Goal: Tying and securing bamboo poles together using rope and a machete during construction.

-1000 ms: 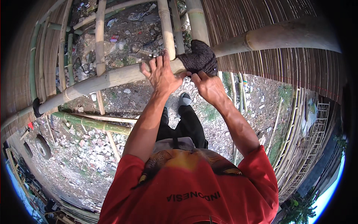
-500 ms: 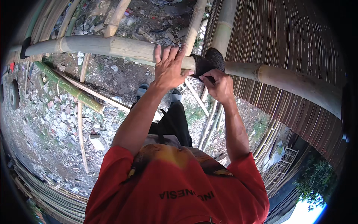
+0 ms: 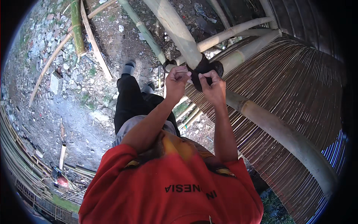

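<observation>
A dark, fibrous binding point(image 3: 200, 70) wraps the joint where several bamboo poles meet. My right hand point(image 3: 214, 87) is closed in a pinch at the near side of this binding, thumb and fingertips against the dark fibre. Just left of it, my left hand point(image 3: 176, 85) is also closed, its thumb and fingers pinched together; what lies between them, if anything, is too small to make out. A thick pale bamboo pole point(image 3: 175, 28) runs into the joint from the top. Another bamboo pole point(image 3: 278, 121) leaves it toward the lower right.
A brown slatted screen point(image 3: 268, 86) spreads behind the poles on the right. Below lie rubble-strewn ground point(image 3: 80, 100), a green bamboo piece point(image 3: 77, 30) and a wooden strip point(image 3: 95, 46). A thinner greenish pole point(image 3: 143, 31) slants near the joint. Bamboo stacks point(image 3: 22, 156) line the lower left.
My view has turned, so the poles now slant. My left hand has left the pole where it lay spread and now pinches beside my right hand, which stays at the binding.
</observation>
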The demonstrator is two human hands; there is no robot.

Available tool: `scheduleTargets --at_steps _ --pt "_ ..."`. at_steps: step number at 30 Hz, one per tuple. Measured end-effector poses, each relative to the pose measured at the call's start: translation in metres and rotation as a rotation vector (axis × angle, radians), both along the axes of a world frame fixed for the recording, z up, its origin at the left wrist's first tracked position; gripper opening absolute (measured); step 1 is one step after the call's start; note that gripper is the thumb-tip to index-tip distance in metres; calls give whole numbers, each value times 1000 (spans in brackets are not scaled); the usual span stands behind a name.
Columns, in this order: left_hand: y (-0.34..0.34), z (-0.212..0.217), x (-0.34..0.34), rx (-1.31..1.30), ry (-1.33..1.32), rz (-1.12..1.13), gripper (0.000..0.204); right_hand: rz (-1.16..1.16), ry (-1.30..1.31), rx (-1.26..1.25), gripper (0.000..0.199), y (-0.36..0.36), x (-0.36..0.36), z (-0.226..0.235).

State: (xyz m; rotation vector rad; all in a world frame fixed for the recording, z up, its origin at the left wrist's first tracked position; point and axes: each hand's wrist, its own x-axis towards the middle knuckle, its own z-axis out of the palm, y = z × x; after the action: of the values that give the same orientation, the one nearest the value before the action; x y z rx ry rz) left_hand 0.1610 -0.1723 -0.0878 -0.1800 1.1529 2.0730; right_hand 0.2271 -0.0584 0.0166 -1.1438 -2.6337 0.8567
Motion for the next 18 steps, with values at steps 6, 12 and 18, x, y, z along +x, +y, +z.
scheduleTargets --at_steps 6,12,18 --pt "-3 10 9 -17 -318 29 15 -62 -25 -407 12 10 5 11" --pt "0 7 17 -221 -216 -30 17 -14 -54 -656 21 22 1 18" --pt "2 55 8 -240 -465 -233 40 102 -341 -739 15 41 -21 35"
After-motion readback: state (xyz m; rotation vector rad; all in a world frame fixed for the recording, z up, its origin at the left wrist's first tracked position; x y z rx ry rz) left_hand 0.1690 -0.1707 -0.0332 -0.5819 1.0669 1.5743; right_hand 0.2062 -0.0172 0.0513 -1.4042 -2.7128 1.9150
